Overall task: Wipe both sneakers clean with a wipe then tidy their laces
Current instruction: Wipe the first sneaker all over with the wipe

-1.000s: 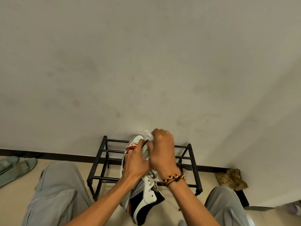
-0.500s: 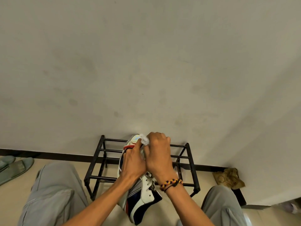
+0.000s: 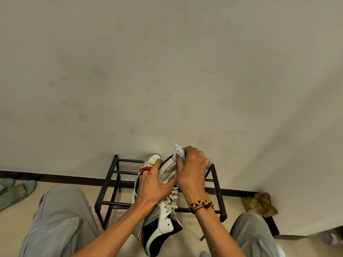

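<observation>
Step in hand: wiping of one sneaker is judged to be under way; the wipe is pressed against its far end.
Sneaker position: the sneaker is held in the air between the knees, in front of the black shoe rack, its far end raised toward the wall and its near end hanging low. It is not seen resting on the rack or the floor.
Second sneaker: part of another shoe is seen just behind the held one, at the rack's top bars; whether it is the pair's second sneaker cannot be told.
Laces: the white laces lie loose and uneven along the tongue; tidying is judged not yet done.
Left hand: the left hand is closed around the sneaker's middle, fingers spread over its upper, steadying it.
Right hand: the right hand is clenched on the crumpled white wipe, knuckles up, wrist bent down.
Remaining: the rest of the wiping and both sets of laces, as far as can be judged.
</observation>
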